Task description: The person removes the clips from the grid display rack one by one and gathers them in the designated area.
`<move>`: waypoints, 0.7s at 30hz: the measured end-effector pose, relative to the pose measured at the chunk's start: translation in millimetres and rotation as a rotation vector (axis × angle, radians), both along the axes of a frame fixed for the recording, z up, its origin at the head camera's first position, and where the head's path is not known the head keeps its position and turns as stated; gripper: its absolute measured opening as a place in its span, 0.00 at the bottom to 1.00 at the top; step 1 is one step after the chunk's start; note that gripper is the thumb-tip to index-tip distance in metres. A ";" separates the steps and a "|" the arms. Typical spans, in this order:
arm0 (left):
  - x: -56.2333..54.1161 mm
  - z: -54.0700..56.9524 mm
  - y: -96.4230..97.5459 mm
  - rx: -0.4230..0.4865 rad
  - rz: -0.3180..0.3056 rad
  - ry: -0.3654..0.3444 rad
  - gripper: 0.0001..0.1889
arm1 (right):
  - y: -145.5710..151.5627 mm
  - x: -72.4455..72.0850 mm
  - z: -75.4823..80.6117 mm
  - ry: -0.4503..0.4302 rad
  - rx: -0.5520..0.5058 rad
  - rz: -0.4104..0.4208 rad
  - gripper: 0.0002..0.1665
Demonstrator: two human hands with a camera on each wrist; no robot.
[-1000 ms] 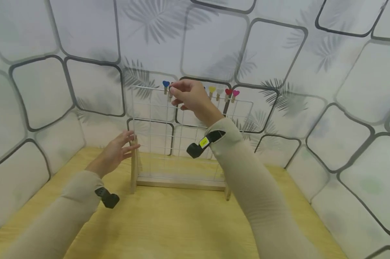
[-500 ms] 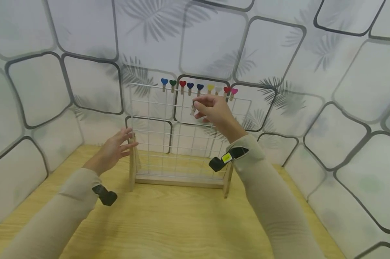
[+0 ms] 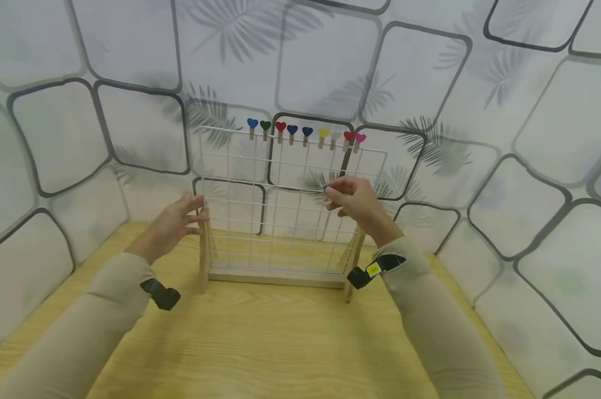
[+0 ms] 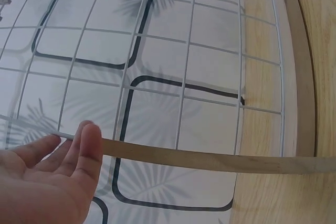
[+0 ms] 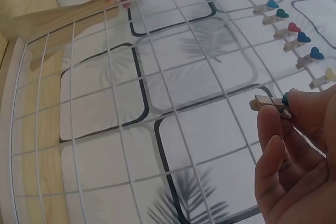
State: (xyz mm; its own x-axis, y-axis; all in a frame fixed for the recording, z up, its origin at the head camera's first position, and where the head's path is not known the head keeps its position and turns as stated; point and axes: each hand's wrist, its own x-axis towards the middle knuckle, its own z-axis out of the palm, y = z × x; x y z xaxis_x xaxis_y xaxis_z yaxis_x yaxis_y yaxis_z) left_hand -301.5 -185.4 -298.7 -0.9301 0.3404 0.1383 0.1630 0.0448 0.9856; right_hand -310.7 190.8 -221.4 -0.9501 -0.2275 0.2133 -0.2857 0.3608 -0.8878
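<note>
A white wire grid rack in a wooden stand (image 3: 275,280) stands upright before me. My left hand (image 3: 172,226) is at its left side, fingers extended, fingertips at the wooden post (image 4: 173,156) and the grid's edge wire. My right hand (image 3: 357,205) is in front of the grid's right half, below the top rail. Between thumb and fingertips it pinches a small wooden clothespin (image 5: 270,106) with a green top partly covered by the thumb. Heart-topped clothespins sit along the top rail, among them a blue one (image 3: 252,126), a green one (image 3: 265,127) and a yellow one (image 3: 323,135).
The rack stands on a light wood tabletop (image 3: 260,343). Close behind it is a patterned wall covering (image 3: 325,66), which also runs along both sides. A pink clothespin (image 3: 360,139) sits at the right end of the row.
My right hand has moved from the top rail's left part down and to the right, carrying the clothespin. The row it covered now shows. My left hand has stayed at the post.
</note>
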 end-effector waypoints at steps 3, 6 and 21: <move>1.3 1.4 2.0 0.027 0.038 0.011 0.41 | 10.9 2.2 -10.5 -0.008 0.016 -0.009 0.18; 2.4 2.9 3.0 0.075 0.071 0.014 0.40 | 21.0 3.7 -21.3 -0.012 0.010 -0.020 0.17; 2.3 -0.5 7.4 0.172 0.054 0.010 0.40 | 77.7 9.7 -75.1 -0.071 -0.007 -0.119 0.22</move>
State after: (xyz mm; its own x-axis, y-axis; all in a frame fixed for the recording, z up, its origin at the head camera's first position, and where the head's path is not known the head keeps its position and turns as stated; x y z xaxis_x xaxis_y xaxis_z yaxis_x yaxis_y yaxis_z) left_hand -299.2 -178.0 -299.2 -0.9446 0.2605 0.1998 0.1751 -0.1153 0.9778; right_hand -301.0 268.5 -296.5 -0.9831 -0.1106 0.1461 -0.1778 0.3821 -0.9068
